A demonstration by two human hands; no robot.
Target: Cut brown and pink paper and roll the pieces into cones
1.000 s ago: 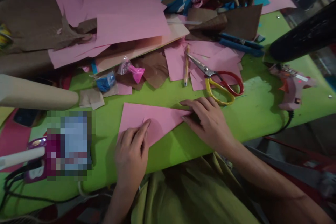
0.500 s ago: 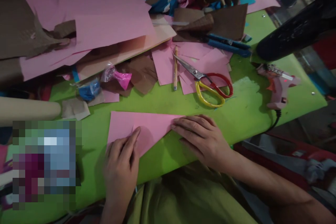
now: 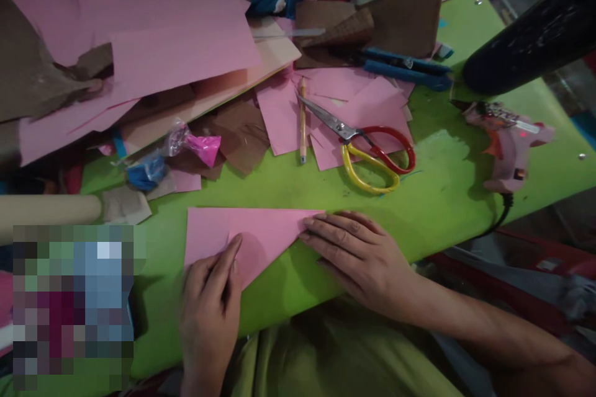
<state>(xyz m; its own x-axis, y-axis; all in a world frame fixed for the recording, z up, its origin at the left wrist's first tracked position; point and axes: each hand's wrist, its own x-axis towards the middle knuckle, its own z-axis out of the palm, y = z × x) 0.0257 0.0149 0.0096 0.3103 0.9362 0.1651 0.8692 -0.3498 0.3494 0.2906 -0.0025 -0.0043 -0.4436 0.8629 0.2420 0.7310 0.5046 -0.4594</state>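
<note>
Lying flat: a pink paper (image 3: 267,232), tapered to a point at its right end, is spread on the green counter (image 3: 261,195) near the front edge.
Left hand (image 3: 209,304): the paper's lower-left part is pressed under the extended thumb, the fingers half curled; whether the edge is pinched beneath cannot be told.
Right hand (image 3: 361,254): straight, closely set fingers are laid over the paper's tip, ungripping.
Beyond the paper: scissors (image 3: 342,130) with red and yellow handles are laid partly over pink scraps (image 3: 379,102), a pencil (image 3: 303,124) just beside their tip.
Far right: a pink glue gun (image 3: 512,158) is set down.
Back left: large pink sheets (image 3: 167,25) are piled.
</note>
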